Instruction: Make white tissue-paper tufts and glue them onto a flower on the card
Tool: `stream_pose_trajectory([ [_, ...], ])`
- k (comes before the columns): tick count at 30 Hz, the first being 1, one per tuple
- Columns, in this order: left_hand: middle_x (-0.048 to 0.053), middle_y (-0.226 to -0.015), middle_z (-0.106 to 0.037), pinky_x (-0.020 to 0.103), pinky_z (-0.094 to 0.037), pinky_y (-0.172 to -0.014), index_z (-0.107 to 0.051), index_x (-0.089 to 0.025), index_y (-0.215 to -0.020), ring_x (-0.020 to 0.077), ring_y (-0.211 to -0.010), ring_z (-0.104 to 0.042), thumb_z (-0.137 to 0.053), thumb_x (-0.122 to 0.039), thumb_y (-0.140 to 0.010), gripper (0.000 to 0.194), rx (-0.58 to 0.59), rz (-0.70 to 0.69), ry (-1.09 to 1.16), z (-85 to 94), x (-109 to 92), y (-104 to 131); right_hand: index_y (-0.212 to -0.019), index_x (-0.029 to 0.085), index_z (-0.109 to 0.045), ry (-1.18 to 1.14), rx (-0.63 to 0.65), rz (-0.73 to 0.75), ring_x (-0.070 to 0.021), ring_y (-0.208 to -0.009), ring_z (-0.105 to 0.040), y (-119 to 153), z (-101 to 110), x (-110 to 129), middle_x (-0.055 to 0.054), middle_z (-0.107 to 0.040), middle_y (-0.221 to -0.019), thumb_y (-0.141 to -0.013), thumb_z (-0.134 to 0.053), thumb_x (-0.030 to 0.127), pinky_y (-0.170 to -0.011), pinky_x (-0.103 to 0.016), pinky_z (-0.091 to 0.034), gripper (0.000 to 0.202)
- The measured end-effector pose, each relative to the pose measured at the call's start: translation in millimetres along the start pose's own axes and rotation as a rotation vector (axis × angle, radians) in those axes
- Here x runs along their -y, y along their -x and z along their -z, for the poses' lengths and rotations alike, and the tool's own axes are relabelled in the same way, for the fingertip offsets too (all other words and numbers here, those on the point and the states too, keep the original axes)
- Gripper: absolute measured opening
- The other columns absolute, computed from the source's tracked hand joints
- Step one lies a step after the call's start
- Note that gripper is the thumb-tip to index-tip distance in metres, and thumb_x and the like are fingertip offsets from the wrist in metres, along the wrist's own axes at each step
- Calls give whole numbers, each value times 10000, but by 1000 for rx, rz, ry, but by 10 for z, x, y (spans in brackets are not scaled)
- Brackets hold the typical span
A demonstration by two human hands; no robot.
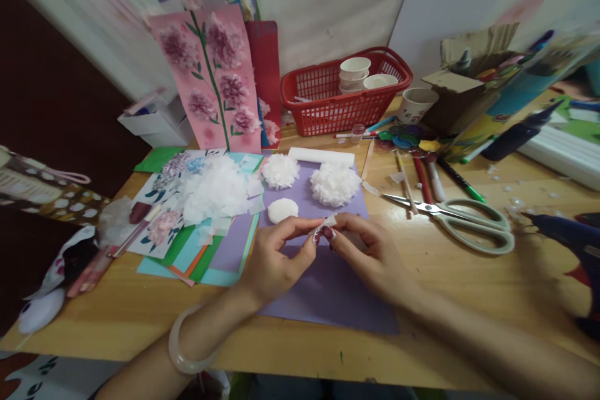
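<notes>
Between my left hand [285,253] and my right hand [370,253] is a small piece of white tissue paper [330,220]. Both hands pinch it with thumb and fingertips, above a purple sheet [323,300]. Just beyond my fingers lie a round white pad [282,210] and two ruffled white paper flowers [334,184] on the purple paper. A white paper roll [321,156] rests behind them. To the left, a loose heap of white tissue squares [215,190] covers part of some coloured sheets [234,247].
Scissors [462,219] lie open at the right, near markers [422,178] and a dark blue glue gun [572,244]. A red basket [337,97] with paper cups stands at the back. A pink flower picture [210,81] leans on the wall.
</notes>
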State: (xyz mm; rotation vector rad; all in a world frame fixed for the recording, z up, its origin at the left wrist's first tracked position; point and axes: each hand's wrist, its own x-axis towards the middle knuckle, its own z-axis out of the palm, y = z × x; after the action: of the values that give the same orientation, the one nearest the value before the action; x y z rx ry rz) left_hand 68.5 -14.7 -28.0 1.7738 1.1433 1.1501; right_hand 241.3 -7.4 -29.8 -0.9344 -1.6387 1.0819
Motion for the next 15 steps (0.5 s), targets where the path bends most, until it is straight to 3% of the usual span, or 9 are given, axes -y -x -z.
stream_pose_trajectory([
  [10,29,-812,-721,224,-539,-691,-635,-169,-891,143,-750,-686,-587,-296,-877,137,-159,210,149,-16,-10,-64,-790,179,-596,72,-17,12,-128,-664,-540,-18,3,-29,9,-583,-699,-900,-526,222,-629,-232,-419,138],
  [15,10,-774,-694,200,-499,-634,-601,-173,-894,120,-695,-645,-571,-310,-883,140,-202,244,166,-17,20,-79,-738,190,-557,92,-35,30,-118,-637,-526,-15,1,-41,25,-553,-671,-882,-536,198,-606,-218,-408,146],
])
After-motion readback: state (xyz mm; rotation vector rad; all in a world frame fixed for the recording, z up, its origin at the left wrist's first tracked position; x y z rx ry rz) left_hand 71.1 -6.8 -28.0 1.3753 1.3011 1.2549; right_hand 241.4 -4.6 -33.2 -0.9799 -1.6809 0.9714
